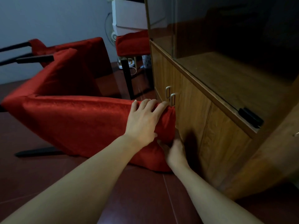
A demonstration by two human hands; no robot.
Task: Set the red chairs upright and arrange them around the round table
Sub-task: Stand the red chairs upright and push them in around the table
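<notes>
A wooden cabinet [202, 110] with glass upper doors is filling the frame from twelve to four o'clock, its lower doors carrying two metal handles [170, 94]. Against its base, a toppled red chair [72, 120] is lying on its side across the dark red floor [137, 199], stretching from nine o'clock to the centre, its black legs [25, 52] pointing out toward ten o'clock. The chair's top corner is sitting just beside the cabinet door, which judging by the angle is leaving little room to swing it up on that side.

A second red chair [132, 44] is standing upright at twelve o'clock, with white boxes [129, 15] resting on its seat and a fan [111, 34] partly hidden behind it; both are likely crowding the path past the cabinet. The round desk is not appearing in view.

The person's left hand [142, 122], near the centre, is lying over the chair's upper edge with fingers spread and curling over the fabric corner. The right hand [175, 152], at five o'clock from it, is reaching under the same corner, fingers tucked into the cloth, though how firmly it is holding cannot be told. The pairing, one hand above and one below, is suggesting a lift to tip the chair onto its legs.
</notes>
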